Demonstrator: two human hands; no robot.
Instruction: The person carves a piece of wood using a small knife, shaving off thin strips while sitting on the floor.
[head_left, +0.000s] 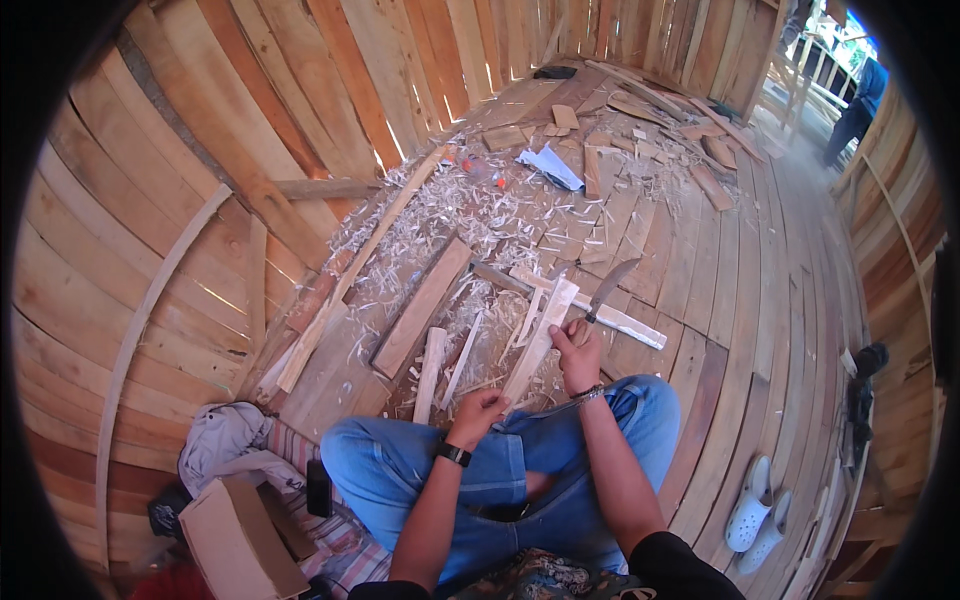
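I sit cross-legged on the plank floor with a pale wooden strip (536, 345) slanting up and away from my lap. At its near end, my left hand (480, 412) has its fingers closed on it. My right hand (578, 358) is wrapped round the handle of a knife (612, 285), its dark curved blade pointing up and to the right. The right thumb rests against the strip's edge. Beyond the strip lies a pale batten (630, 322), running crosswise. Left of it are a thick wooden block (424, 308) and a short stick (430, 372).
Curled shavings (440, 215) and board offcuts (565, 117) litter the floor ahead, around a blue-white sheet (552, 167). A long batten (375, 245) lies at left. Behind left is a cardboard box (240, 540) near a phone (319, 488); light clogs (750, 510) stand at right. Someone (860, 110) is at the doorway.
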